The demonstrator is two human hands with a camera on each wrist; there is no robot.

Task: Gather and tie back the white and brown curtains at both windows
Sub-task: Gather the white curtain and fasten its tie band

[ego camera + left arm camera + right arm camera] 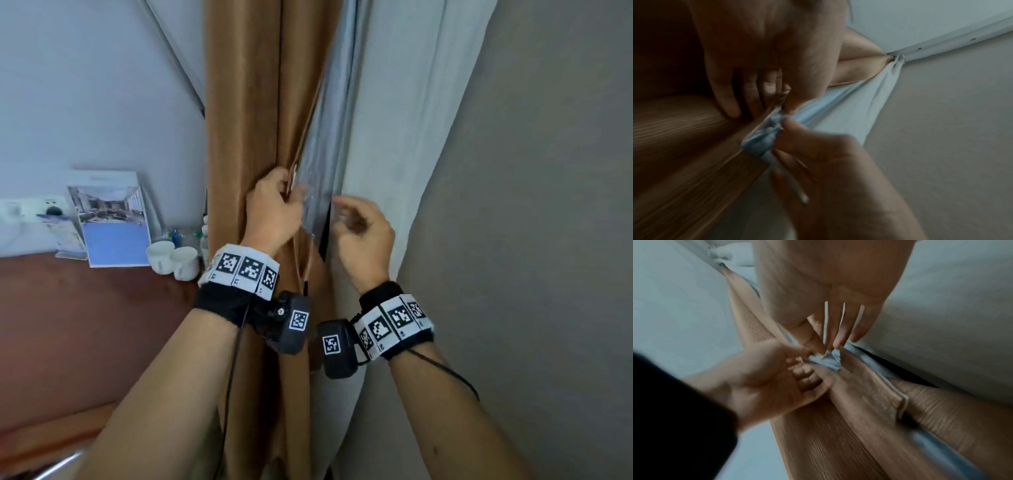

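Head view first: the brown curtain (246,120) hangs down the middle of the frame, with the white curtain (394,137) to its right. The left hand (272,214) sits at the middle of the frame, fingers curled in a tight grip round the brown curtain's edge, which runs up and down through the hand. The right hand (363,233) is just to its right, fingers bent, and its grip blurs here. At middle left, a brown surface (85,308) carries two white cups (173,260) and a leaning booklet (114,222).

Left wrist view: the left hand (760,61) fills the top, fingers pressed into brown cloth (684,154) at lower left. The right hand (828,162) comes in from the lower right and pinches a bunch of pale blue-white cloth (762,139) at the middle, right beside the left fingertips.

Right wrist view: the right hand (830,293) fills the top, its thumb and fingertips narrow on the pale bunch (828,358) at the middle. The left hand (766,378) holds the brown fold from the left, touching that bunch.
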